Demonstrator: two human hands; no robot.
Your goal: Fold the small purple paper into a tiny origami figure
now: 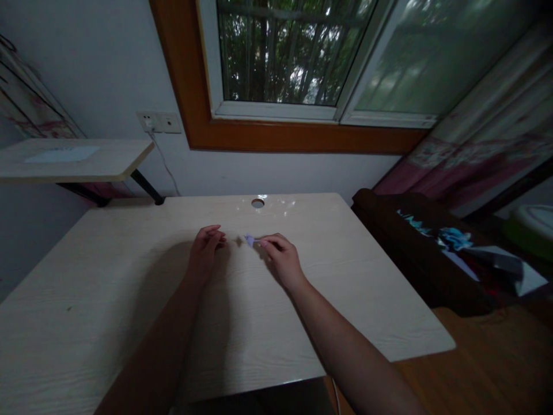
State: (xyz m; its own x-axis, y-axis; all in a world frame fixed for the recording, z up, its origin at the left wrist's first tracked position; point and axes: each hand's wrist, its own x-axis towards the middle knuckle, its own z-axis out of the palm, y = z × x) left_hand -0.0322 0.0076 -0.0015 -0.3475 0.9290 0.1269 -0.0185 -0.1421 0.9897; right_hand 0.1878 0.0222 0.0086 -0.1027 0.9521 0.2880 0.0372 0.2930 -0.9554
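Observation:
Both my hands rest on a pale wooden desk (129,300) near its middle. My right hand (280,259) pinches a small pale bluish object (249,238) between thumb and fingertips; I cannot make out what the object is. My left hand (205,248) lies a little to the left of it, fingers curled loosely together, with nothing visible in them. A short gap separates the two hands.
A round cable hole (258,203) sits near the desk's far edge. A raised shelf (73,158) stands at the back left, below a wall socket (159,122) with a cable. A window is ahead. A dark cabinet (415,253) with clutter stands right.

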